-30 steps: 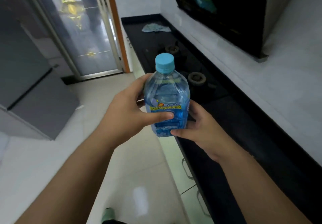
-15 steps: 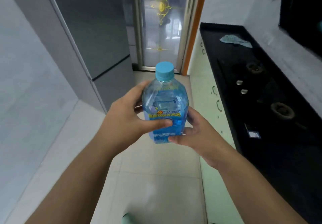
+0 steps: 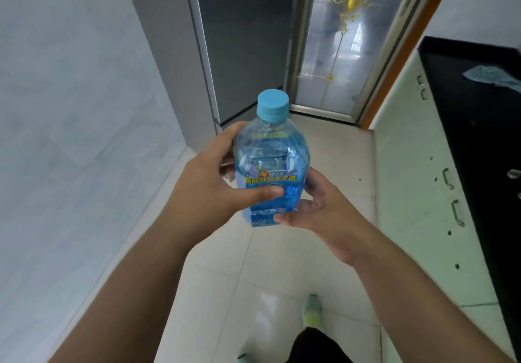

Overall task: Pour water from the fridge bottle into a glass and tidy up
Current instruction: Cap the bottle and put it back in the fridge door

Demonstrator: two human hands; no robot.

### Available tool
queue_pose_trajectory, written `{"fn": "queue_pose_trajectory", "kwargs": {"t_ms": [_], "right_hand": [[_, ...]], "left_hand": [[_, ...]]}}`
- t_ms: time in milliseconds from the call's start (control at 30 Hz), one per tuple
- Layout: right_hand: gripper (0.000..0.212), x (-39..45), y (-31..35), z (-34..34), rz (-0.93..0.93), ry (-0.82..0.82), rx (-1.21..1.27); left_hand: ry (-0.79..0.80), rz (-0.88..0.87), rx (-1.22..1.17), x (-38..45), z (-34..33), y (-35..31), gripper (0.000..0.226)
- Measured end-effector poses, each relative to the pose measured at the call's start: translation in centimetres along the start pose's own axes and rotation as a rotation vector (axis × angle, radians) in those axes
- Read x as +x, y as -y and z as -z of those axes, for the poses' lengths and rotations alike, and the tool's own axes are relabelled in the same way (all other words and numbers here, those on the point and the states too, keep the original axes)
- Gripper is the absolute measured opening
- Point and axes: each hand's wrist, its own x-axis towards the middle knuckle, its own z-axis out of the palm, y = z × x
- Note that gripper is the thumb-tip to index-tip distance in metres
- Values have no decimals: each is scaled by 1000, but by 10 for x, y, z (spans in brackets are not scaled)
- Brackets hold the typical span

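- Holding, head view, centre: clear blue water bottle, upright, cap on, blue label round lower body.
- Left hand at 9 o'clock of bottle, fingers curled behind, thumb across label front.
- Right hand at 4 o'clock, fingers curled round lower body.
- Grey fridge at 12 o'clock, doors closed.
- Glass door at 1 o'clock.
- Black countertop at 3 o'clock, blue cloth lying on it.
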Motion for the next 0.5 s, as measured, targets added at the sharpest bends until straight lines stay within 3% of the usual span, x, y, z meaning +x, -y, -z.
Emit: {"fn": "queue_pose_trajectory", "kwargs": {"t_ms": [267,500], "right_hand": [[79,153,1,20,-47,150,-38],[78,302,60,29,-37,333,-90]], "left_hand": [[-129,124,54,102,26,49,92],[-315,165,21,212,68,69,87]]}}
